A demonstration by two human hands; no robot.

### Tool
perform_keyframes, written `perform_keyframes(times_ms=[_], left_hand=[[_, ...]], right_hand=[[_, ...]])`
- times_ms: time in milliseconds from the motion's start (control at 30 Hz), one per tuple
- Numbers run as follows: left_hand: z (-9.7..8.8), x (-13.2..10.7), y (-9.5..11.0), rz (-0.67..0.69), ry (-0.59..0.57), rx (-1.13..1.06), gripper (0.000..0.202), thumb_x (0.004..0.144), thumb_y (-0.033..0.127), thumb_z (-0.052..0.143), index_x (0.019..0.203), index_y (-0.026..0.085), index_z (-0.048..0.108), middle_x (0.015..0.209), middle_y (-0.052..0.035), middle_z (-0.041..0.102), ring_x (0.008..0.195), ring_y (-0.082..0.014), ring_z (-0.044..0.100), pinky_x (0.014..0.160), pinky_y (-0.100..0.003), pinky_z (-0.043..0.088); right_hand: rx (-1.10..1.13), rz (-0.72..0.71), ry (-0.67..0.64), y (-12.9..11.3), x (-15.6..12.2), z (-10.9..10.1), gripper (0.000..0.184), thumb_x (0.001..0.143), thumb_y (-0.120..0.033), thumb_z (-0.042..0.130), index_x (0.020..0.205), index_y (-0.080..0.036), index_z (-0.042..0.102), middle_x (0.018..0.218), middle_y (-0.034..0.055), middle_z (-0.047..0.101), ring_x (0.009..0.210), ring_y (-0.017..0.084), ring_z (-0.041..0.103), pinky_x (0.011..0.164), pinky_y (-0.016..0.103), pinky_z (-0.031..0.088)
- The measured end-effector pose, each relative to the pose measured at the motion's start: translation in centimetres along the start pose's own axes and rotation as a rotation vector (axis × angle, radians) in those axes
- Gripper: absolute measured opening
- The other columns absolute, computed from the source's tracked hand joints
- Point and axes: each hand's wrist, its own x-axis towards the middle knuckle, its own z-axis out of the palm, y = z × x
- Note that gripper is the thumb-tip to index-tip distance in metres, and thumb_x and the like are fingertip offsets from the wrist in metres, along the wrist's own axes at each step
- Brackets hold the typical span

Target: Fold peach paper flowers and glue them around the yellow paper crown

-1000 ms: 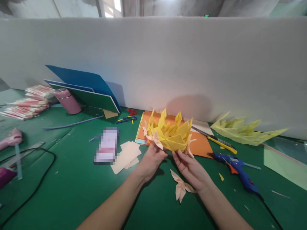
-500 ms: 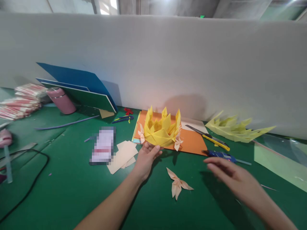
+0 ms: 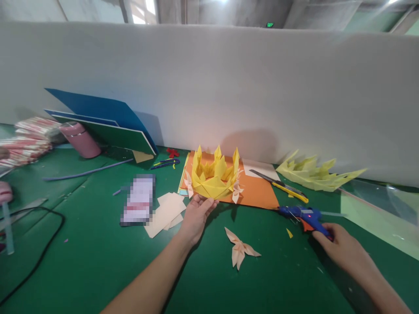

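Note:
A yellow folded-paper crown (image 3: 214,185) is pinched at its lower front edge by my left hand (image 3: 197,218), fingers closed, thumb in front. Pale pink paper butterflies (image 3: 237,192) are on the crown's two sides. Another pink paper butterfly (image 3: 240,248) lies loose on the table, to the right of my left forearm. My right hand (image 3: 338,244) is closed round the handle of a blue glue gun (image 3: 303,213); its nozzle points left and a small red light shows on its body. A clear glue stick (image 3: 332,214) sticks out behind it.
Behind the crown lie orange card sheets (image 3: 258,192) and a yellow utility knife (image 3: 290,191). A pale yellow paper crown (image 3: 319,174) rests at the right. Cream paper pieces (image 3: 165,213), a blurred phone-like rectangle (image 3: 139,198), a pink flask (image 3: 80,139) and a black cable (image 3: 54,235) are leftward.
My right hand has moved right and down, from open above the glue gun to closed on its handle. My left hand still holds the crown. The view has shifted slightly.

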Motion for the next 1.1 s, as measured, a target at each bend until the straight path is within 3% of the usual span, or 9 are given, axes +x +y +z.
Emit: perform_keyframes(times_ms=[100, 200, 300, 400, 533, 733, 933, 1100], left_hand=[[0.0, 0.0, 0.0, -0.018, 0.001, -0.02, 0.032, 0.052, 0.025, 0.083, 0.071, 0.017, 0.057, 0.074, 0.0027, 0.066, 0.068, -0.0086, 0.063, 0.067, -0.02, 0.049], [-0.2, 0.0, -0.1, -0.002, 0.009, -0.011, 0.034, 0.051, 0.027, 0.084, 0.068, 0.017, 0.056, 0.068, 0.0053, 0.063, 0.064, -0.0067, 0.061, 0.062, -0.018, 0.047], [-0.4, 0.1, -0.2, 0.028, 0.024, -0.002, 0.036, 0.048, 0.027, 0.085, 0.064, 0.017, 0.054, 0.061, 0.0071, 0.061, 0.061, -0.0057, 0.059, 0.062, -0.017, 0.046], [-0.3, 0.2, -0.2, 0.09, 0.044, 0.022, 0.035, 0.047, 0.027, 0.085, 0.065, 0.017, 0.056, 0.06, 0.0063, 0.062, 0.06, -0.0072, 0.058, 0.066, -0.021, 0.046], [-0.2, 0.0, -0.1, 0.173, 0.057, 0.051, 0.033, 0.05, 0.025, 0.083, 0.075, 0.017, 0.062, 0.069, 0.0031, 0.067, 0.063, -0.0094, 0.059, 0.069, -0.024, 0.046], [0.2, -0.4, -0.1, 0.152, 0.058, 0.052, 0.031, 0.048, 0.024, 0.083, 0.069, 0.015, 0.063, 0.065, 0.0015, 0.065, 0.064, -0.0109, 0.06, 0.069, -0.024, 0.047], [0.2, -0.4, -0.1, 0.143, 0.072, 0.052, 0.032, 0.046, 0.026, 0.084, 0.066, 0.015, 0.061, 0.062, 0.0008, 0.065, 0.061, -0.0111, 0.061, 0.069, -0.025, 0.048], [0.2, -0.5, 0.0, 0.129, 0.067, 0.067, 0.032, 0.046, 0.027, 0.084, 0.067, 0.014, 0.063, 0.063, 0.0008, 0.065, 0.062, -0.0109, 0.061, 0.071, -0.025, 0.048]], right_hand=[[0.283, 0.2, -0.129, -2.3, -0.8, -0.5, 0.016, 0.059, -0.032, 0.06, 0.069, -0.027, 0.048, 0.055, 0.0055, 0.064, 0.056, 0.023, 0.059, 0.056, 0.034, 0.044], [0.597, 0.314, -0.138, -5.0, -2.0, -0.6, 0.032, 0.051, -0.033, 0.069, 0.078, -0.025, 0.053, 0.055, -0.0027, 0.058, 0.054, 0.017, 0.055, 0.049, 0.027, 0.041], [0.916, 0.386, -0.421, -7.4, -3.4, -0.1, 0.044, 0.043, -0.041, 0.077, 0.077, -0.022, 0.057, 0.057, -0.0044, 0.053, 0.054, 0.014, 0.053, 0.046, 0.025, 0.044], [1.06, 0.311, -0.646, -9.3, -4.7, 1.0, 0.043, 0.05, -0.04, 0.079, 0.083, -0.021, 0.058, 0.052, -0.0076, 0.047, 0.044, 0.009, 0.046, 0.048, 0.026, 0.047], [0.943, 0.147, -0.609, -10.9, -5.7, 2.4, 0.036, 0.061, -0.044, 0.076, 0.075, -0.019, 0.054, 0.049, -0.006, 0.052, 0.041, 0.009, 0.044, 0.045, 0.024, 0.043], [0.811, 0.022, -0.591, -11.8, -5.8, 3.1, 0.041, 0.059, -0.054, 0.071, 0.055, -0.02, 0.05, 0.048, -0.0016, 0.053, 0.05, 0.014, 0.051, 0.054, 0.028, 0.043], [0.313, -0.249, -0.297, -11.5, -6.0, 3.5, 0.055, 0.067, -0.071, 0.049, 0.046, -0.021, 0.057, 0.063, 0.008, 0.063, 0.065, 0.022, 0.06, 0.066, 0.033, 0.049], [0.211, -0.331, -0.251, -11.7, -6.3, 3.9, 0.049, 0.071, -0.067, 0.046, 0.051, -0.024, 0.058, 0.064, 0.0078, 0.065, 0.066, 0.024, 0.061, 0.072, 0.035, 0.051]])
